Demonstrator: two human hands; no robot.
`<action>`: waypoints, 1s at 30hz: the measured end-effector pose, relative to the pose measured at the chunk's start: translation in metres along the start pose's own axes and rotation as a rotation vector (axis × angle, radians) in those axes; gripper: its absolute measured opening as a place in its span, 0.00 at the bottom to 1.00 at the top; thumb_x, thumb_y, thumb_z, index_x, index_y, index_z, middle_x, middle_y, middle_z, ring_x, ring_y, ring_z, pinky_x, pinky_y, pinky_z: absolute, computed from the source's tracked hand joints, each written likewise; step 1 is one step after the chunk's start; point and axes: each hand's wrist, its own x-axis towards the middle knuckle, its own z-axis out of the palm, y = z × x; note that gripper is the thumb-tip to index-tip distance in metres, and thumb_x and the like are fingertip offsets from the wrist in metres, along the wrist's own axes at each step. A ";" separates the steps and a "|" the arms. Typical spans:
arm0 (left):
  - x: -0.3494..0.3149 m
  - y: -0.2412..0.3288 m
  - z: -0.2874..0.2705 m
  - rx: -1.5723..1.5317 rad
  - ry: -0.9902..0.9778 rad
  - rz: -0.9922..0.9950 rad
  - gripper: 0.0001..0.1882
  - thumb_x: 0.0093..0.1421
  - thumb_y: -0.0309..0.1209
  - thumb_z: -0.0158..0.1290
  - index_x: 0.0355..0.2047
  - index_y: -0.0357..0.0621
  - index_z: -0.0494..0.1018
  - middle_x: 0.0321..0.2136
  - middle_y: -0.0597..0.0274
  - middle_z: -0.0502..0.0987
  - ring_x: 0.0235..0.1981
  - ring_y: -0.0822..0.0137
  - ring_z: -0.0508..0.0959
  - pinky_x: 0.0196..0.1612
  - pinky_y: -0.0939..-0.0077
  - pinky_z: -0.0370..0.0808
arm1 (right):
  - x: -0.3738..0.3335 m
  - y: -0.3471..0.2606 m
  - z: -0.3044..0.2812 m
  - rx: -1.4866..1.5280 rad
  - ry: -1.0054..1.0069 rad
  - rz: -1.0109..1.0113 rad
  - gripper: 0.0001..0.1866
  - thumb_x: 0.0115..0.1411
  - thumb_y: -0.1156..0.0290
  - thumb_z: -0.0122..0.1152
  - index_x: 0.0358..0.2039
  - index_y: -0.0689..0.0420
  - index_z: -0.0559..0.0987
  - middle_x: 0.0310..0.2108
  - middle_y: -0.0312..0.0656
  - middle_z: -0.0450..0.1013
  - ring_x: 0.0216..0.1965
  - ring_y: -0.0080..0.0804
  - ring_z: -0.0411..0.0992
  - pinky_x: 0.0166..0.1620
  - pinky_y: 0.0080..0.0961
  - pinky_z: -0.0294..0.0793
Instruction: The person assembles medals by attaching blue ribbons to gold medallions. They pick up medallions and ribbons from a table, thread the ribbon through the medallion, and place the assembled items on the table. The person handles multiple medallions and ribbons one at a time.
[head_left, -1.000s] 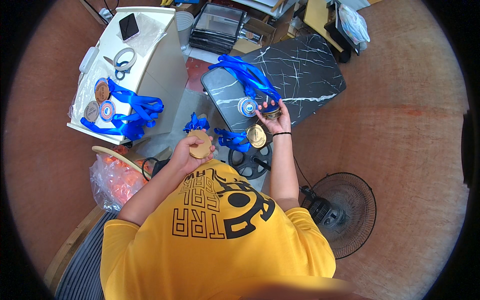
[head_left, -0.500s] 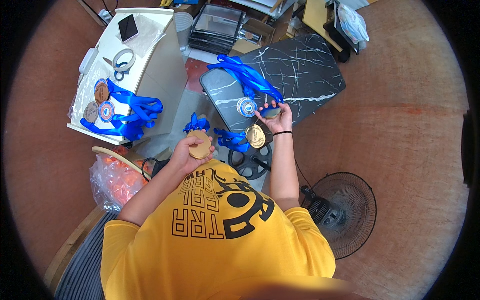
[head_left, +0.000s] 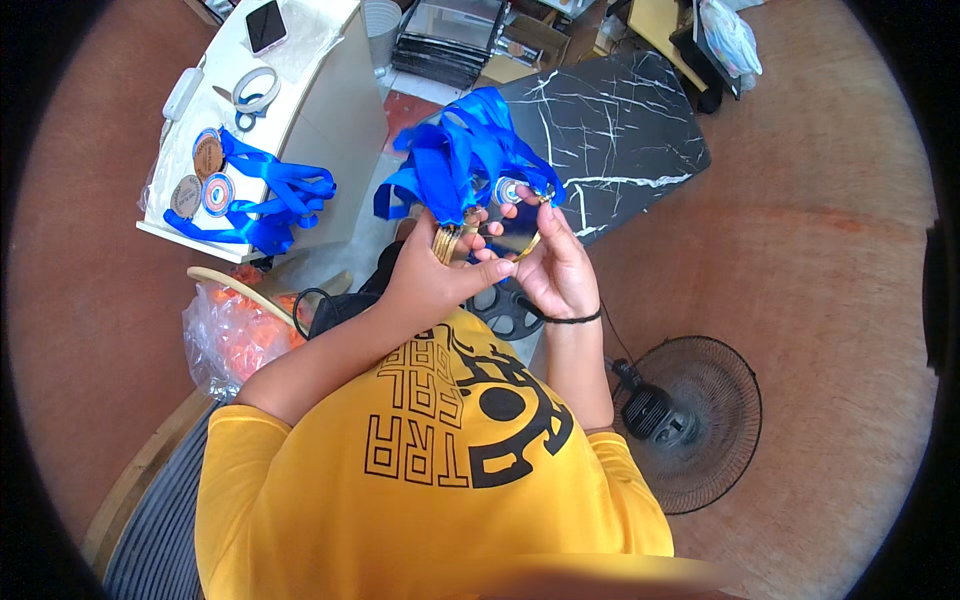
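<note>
A stack of gold medals (head_left: 446, 244) stands on edge in my left hand (head_left: 425, 272), whose fingers are closed round it. Beside it, my right hand (head_left: 562, 270) pinches another gold medal (head_left: 528, 248), seen nearly edge-on. The two hands are close together in front of my chest, with the left thumb reaching toward the right hand's medal. Bunched blue ribbons (head_left: 455, 150) rise from the medals and spread over the near left part of the black marbled table (head_left: 630, 130). Partly hidden behind the fingers is a round blue-and-white medal face (head_left: 507, 190).
On a white cabinet (head_left: 330, 120) at left lie medals (head_left: 217, 194) with blue ribbons, a tape roll (head_left: 256, 90), scissors (head_left: 244, 121) and a phone (head_left: 266, 27). A black fan (head_left: 690, 425) stands at right. A clear bag of orange items (head_left: 240, 340) sits at lower left.
My hands have come together; the left has moved right and forward with its medals, now turned edge-on. The blue ribbons have been gathered up into one raised bunch. The view has shifted slightly.
</note>
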 end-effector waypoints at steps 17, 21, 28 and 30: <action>-0.028 -0.006 0.000 -0.063 -0.066 0.006 0.27 0.55 0.22 0.59 0.52 0.41 0.61 0.42 0.64 0.72 0.43 0.73 0.75 0.44 0.80 0.74 | -0.032 0.013 0.011 -0.049 0.010 0.010 0.20 0.64 0.65 0.53 0.55 0.57 0.66 0.47 0.42 0.68 0.48 0.34 0.70 0.46 0.38 0.76; -0.028 -0.004 0.000 -0.136 -0.050 0.014 0.25 0.56 0.20 0.58 0.52 0.39 0.61 0.43 0.63 0.72 0.44 0.74 0.75 0.46 0.79 0.74 | -0.030 0.014 0.007 0.020 -0.010 0.029 0.19 0.64 0.66 0.51 0.54 0.57 0.66 0.46 0.44 0.70 0.46 0.36 0.72 0.47 0.38 0.76; -0.026 -0.008 -0.004 -0.073 -0.124 -0.068 0.25 0.55 0.23 0.59 0.52 0.40 0.62 0.40 0.66 0.72 0.42 0.75 0.75 0.46 0.78 0.74 | -0.030 0.016 -0.006 0.107 -0.086 0.080 0.17 0.65 0.63 0.52 0.51 0.56 0.69 0.45 0.44 0.71 0.46 0.37 0.71 0.48 0.38 0.75; -0.026 -0.009 -0.005 0.084 -0.113 -0.119 0.25 0.55 0.25 0.60 0.52 0.41 0.63 0.39 0.66 0.72 0.41 0.76 0.75 0.45 0.79 0.74 | -0.026 0.022 -0.014 0.196 -0.123 0.102 0.16 0.65 0.62 0.52 0.49 0.56 0.71 0.45 0.44 0.71 0.46 0.37 0.71 0.49 0.38 0.74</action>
